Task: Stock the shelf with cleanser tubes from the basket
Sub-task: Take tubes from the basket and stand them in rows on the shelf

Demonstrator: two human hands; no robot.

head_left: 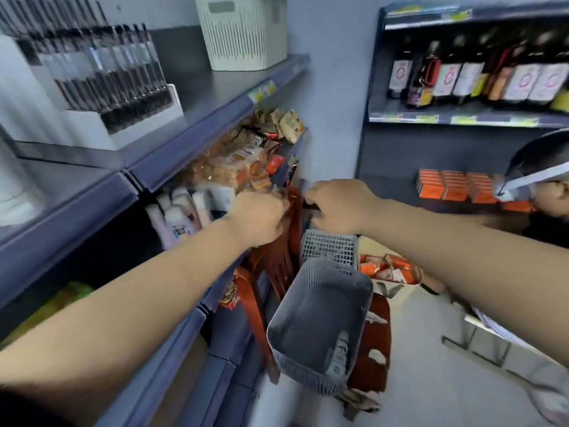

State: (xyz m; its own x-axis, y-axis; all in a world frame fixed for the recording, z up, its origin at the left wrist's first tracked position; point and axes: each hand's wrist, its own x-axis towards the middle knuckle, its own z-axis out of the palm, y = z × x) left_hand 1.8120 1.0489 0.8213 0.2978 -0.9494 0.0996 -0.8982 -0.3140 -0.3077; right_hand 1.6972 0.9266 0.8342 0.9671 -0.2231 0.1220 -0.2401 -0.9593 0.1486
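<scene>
White and pink cleanser tubes (175,217) stand in a cluster on the middle blue shelf (70,229) at my left. A grey slatted basket (308,306) rests tilted on a red chair below my hands, with one pale tube (338,355) lying in its bottom. My left hand (258,214) reaches to the shelf's right end, fingers curled; blur hides whether it holds anything. My right hand (335,208) is just beside it, fingers closed around a narrow grey item (303,186) that looks like a tube.
Snack packets (246,158) crowd the shelf end behind my hands. A red chair back (288,241) and a second grey basket (329,246) stand beneath them. Another person (551,192) is at the right by shelves of bottles (462,75). A white bin (243,32) sits on the top shelf.
</scene>
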